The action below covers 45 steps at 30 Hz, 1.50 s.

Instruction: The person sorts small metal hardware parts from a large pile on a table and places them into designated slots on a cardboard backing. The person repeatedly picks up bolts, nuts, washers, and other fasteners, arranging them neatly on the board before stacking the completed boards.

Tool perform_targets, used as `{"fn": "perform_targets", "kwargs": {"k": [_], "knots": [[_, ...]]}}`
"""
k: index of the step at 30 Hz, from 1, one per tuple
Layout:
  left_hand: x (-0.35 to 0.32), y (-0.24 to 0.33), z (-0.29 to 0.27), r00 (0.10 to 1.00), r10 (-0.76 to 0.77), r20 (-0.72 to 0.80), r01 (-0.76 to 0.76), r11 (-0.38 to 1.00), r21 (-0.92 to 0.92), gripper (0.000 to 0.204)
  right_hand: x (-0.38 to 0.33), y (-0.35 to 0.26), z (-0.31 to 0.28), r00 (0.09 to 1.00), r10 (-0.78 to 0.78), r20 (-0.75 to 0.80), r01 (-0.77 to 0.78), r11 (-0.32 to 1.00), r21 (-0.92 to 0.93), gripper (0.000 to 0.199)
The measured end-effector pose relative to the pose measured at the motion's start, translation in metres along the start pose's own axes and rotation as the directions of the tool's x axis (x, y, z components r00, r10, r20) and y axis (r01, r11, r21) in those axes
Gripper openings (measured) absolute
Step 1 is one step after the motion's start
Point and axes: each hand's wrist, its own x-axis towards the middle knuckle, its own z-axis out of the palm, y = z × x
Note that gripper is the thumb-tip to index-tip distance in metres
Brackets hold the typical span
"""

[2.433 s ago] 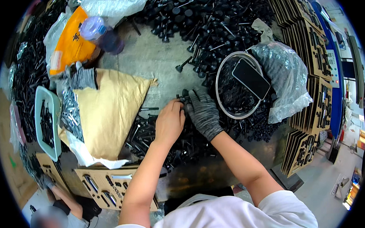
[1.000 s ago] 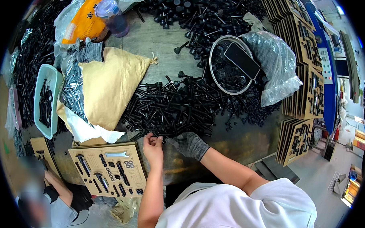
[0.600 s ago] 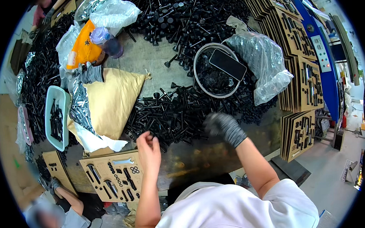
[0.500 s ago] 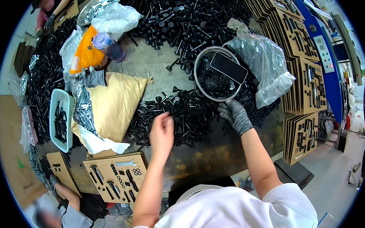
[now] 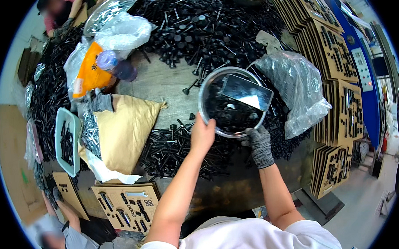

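A round metal bowl (image 5: 201, 96) holds small dark parts. A smartphone (image 5: 247, 92) lies slanted over the bowl's right side, with a bright reflection on its screen. My bare left hand (image 5: 203, 135) grips the bowl's near-left rim, thumb on the inner side. On the near-right rim, my right hand (image 5: 260, 148) in a grey glove has its fingers closed around the edge. Beneath and left of the bowl spreads a heap of black bolts (image 5: 178, 147). I cannot tell whether the bowl is lifted off the pile.
Plastic bags (image 5: 295, 90) lie right of the bowl, beside stacked cardboard panels (image 5: 337, 163) of hardware. Leftward are a paper sack (image 5: 125, 131), a purple bottle (image 5: 118, 68), a pale green bin (image 5: 61, 142) and a hardware board (image 5: 127, 206). Two people work at the left edges.
My left hand has moved from above the bolts to the bowl's rim and closed on it. The bowl has shifted left and tilted slightly, with the phone still on it.
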Motion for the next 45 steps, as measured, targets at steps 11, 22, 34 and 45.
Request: {"fn": "perform_targets", "kwargs": {"k": [11,22,34,45], "knots": [[0.020,-0.027,-0.126,0.935,-0.159,-0.317,0.074,0.961,-0.267,0.039,0.050,0.032,0.158,0.957,0.082,0.279,-0.042,0.988,-0.145,0.024],[-0.007,0.001,-0.118,0.751,0.181,-0.635,0.166,0.879,0.447,0.044,0.063,-0.007,0.106,0.821,-0.034,0.570,0.397,0.752,-0.527,0.030],[0.148,0.051,0.092,0.868,0.456,-0.197,-0.254,0.748,0.613,0.065,0.220,-0.096,0.077,0.546,-0.589,0.596,0.575,-0.254,-0.778,0.055],[0.106,0.021,0.087,0.759,0.641,-0.114,-0.410,0.607,0.681,0.041,0.186,-0.075,0.042,0.603,-0.395,0.693,0.678,-0.204,-0.706,0.054]]}}
